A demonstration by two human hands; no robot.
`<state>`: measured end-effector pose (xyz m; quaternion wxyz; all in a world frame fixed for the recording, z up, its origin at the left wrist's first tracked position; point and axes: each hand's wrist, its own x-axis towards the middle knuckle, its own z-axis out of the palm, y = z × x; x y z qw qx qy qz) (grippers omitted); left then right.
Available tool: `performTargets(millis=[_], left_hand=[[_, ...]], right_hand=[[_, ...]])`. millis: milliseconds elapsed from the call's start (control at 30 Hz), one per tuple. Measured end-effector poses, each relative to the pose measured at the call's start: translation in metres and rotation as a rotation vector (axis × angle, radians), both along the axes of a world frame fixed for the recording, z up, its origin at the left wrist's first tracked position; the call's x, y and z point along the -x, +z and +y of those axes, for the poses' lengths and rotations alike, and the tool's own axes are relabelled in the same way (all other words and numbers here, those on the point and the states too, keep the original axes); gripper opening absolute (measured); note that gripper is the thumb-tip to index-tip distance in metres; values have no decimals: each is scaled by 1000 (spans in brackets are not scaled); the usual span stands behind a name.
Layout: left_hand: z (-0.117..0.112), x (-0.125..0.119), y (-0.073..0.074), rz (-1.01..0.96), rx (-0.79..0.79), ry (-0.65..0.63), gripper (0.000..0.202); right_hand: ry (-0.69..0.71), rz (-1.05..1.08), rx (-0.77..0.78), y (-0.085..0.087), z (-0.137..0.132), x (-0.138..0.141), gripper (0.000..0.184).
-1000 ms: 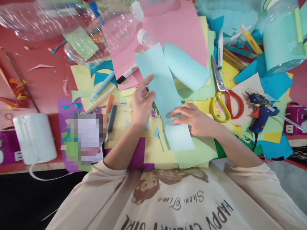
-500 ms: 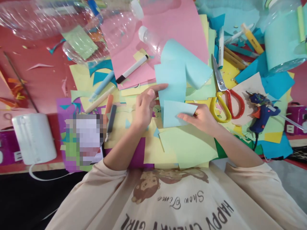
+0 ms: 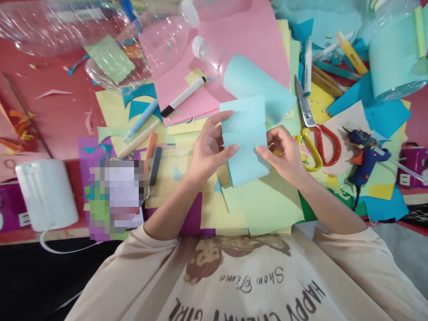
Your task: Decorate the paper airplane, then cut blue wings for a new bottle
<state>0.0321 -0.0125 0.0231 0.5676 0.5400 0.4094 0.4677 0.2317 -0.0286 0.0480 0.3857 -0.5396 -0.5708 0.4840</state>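
Between my two hands is a light blue sheet of paper (image 3: 245, 138) with a faint crease across it. My left hand (image 3: 212, 145) grips its left edge, thumb on the front and fingers partly behind. On the opposite edge my right hand (image 3: 284, 154) pinches it, with the thumb on the front and the other fingers curled at the side. Just beyond the sheet lies a small clear bottle (image 3: 214, 60) with a white cap, its lower part wrapped in light blue paper (image 3: 254, 82). Pale green paper (image 3: 267, 207) lies beneath my hands.
Scissors (image 3: 309, 120) with red and yellow handles lie right of my right hand, near a blue glue gun (image 3: 364, 165). Clear plastic bottles (image 3: 110, 35) lie at the upper left. A black-and-white marker (image 3: 183, 96) rests on pink paper (image 3: 247, 26). A white case (image 3: 47, 194) is at left.
The blue sheet's folded-up flap has been opened out, and the sheet now lies across both hands. My left hand has gone from pointing along its edge to gripping it.
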Motion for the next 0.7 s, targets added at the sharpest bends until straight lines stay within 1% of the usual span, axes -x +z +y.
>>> performTargets(millis=[67,133,200,267,367,467,533,633,700], left_hand=[[1,1,-2,12,-39,-2,66],[1,1,-2,20,-96,14,71],[1,-1,-2,14,-142,23,74],[0,-2,0,-14,-146,2,76],[-2,-3,5,-75,-78,-52,77],[-5,-3,13,-137,56,-105,77],[-6,-3,16,-148,147,-161,83],[-7,-4,16,-122,240,-232,93],[-7,-5,15,-111,251,-241,92]], right_hand=[[-1,155,55,-2,1,0,34],[46,267,125,-3,2,-1,39],[78,314,186,-2,3,-1,40],[54,314,185,0,4,-2,37],[34,281,159,3,5,-3,31],[65,262,206,4,6,-3,33],[74,268,228,3,6,-3,35],[94,292,251,2,6,-2,32],[106,307,261,0,6,-2,31]])
